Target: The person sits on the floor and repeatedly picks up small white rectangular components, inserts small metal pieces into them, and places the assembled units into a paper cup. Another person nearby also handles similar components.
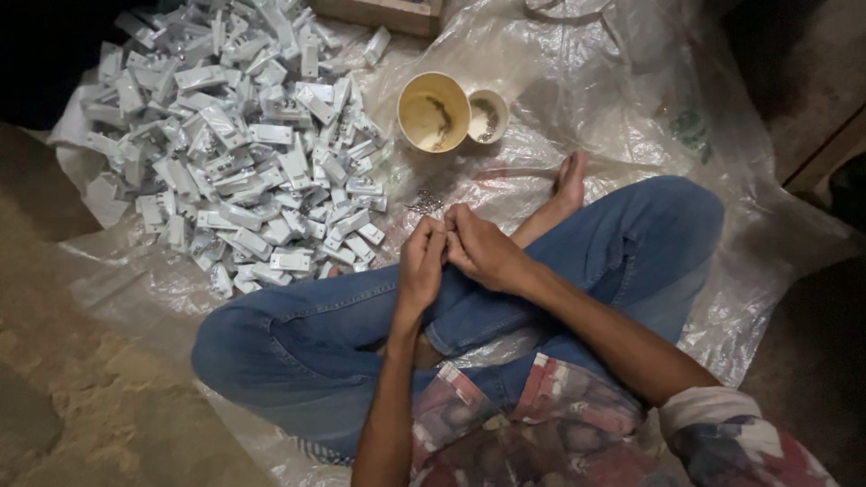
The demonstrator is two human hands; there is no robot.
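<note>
White plastic parts (244,153) lie heaped up-left of our left hand (420,261), the nearer one; both it and our right hand (483,248) are pinched together on something too small to tell.

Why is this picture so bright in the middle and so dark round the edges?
Head view: light falls on the pile of white parts and glares off the plastic sheet; the corners sink into shadow; the left hand and right hand look dim and slightly soft.
</note>
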